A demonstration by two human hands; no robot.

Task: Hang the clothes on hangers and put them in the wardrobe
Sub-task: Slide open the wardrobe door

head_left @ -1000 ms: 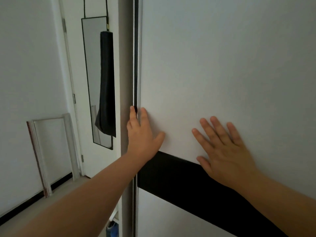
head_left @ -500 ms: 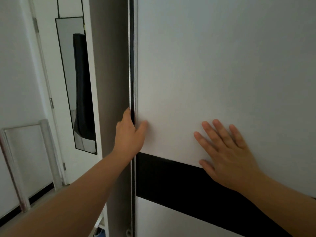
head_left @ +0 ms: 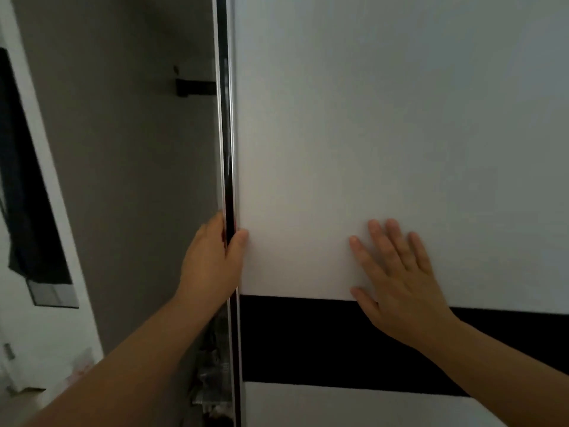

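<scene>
Wardrobe door fills right of view, long edge vertical. Left hand clamps that edge, thumb on front, fingers behind. Right hand flat on panel, fingers spread. Opening lies left; door likely slides right. Rail visible inside, far.
</scene>
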